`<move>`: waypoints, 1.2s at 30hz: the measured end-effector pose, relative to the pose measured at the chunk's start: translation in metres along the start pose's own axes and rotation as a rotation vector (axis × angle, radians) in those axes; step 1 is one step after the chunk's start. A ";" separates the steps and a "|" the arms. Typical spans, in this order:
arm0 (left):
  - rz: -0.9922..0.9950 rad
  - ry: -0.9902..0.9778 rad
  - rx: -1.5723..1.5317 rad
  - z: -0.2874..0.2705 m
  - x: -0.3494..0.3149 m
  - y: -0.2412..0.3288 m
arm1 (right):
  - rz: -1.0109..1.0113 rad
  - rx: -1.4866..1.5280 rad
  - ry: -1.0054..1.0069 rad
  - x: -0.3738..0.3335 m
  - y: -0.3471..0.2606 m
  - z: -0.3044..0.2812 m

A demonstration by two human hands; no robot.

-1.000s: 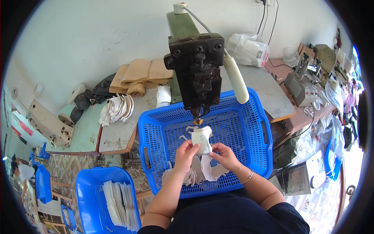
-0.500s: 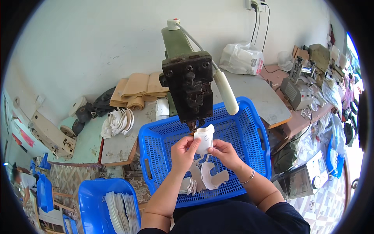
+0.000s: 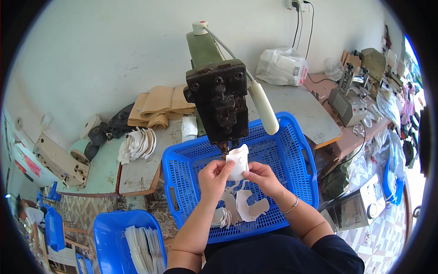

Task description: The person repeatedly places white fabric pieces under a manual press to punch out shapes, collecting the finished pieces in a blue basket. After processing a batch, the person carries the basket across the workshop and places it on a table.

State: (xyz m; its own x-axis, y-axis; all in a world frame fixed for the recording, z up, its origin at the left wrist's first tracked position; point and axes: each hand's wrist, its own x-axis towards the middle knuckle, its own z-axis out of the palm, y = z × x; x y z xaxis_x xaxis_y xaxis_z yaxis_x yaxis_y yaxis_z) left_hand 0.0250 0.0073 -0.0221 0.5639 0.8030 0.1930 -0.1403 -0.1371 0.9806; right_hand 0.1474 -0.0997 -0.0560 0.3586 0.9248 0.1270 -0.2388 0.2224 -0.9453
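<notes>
A small white curved piece (image 3: 237,162) with a dark mark on it is held up at the working end of a dark machine head (image 3: 220,98). My left hand (image 3: 213,179) pinches its left edge, thumb in front. At its lower right corner, my right hand (image 3: 263,178) grips it between thumb and fingers. The piece's upper edge meets the machine's tip, though the exact contact is too small to make out. Below my hands, several cut white pieces (image 3: 250,209) lie in a blue perforated basket (image 3: 305,201).
A blue tub (image 3: 107,233) with stacked white strips stands at lower left. Folded tan sheets (image 3: 162,106) and white curved pieces (image 3: 137,145) lie on the left table. A pale handle (image 3: 263,109) hangs beside the machine head. Another person (image 3: 32,214) is at far left.
The white piece has turned slightly at the machine's tip, still between both hands. My grip looks the same, and the whole view has shifted a little.
</notes>
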 end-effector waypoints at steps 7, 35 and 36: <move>0.007 0.012 -0.103 0.002 0.001 -0.007 | 0.008 -0.006 0.002 0.002 -0.004 -0.002; -0.005 0.040 -0.252 -0.040 0.000 -0.015 | -0.179 -0.397 -0.065 0.015 -0.004 0.031; 0.029 0.026 -0.242 -0.036 -0.001 -0.011 | -0.193 -0.426 -0.064 0.014 -0.008 0.030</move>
State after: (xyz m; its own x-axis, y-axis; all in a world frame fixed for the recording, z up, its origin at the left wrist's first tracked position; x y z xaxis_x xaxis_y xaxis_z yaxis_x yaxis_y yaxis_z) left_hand -0.0038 0.0287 -0.0341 0.5357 0.8160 0.2170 -0.3489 -0.0201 0.9369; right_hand 0.1277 -0.0789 -0.0382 0.3007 0.8992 0.3179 0.2234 0.2577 -0.9401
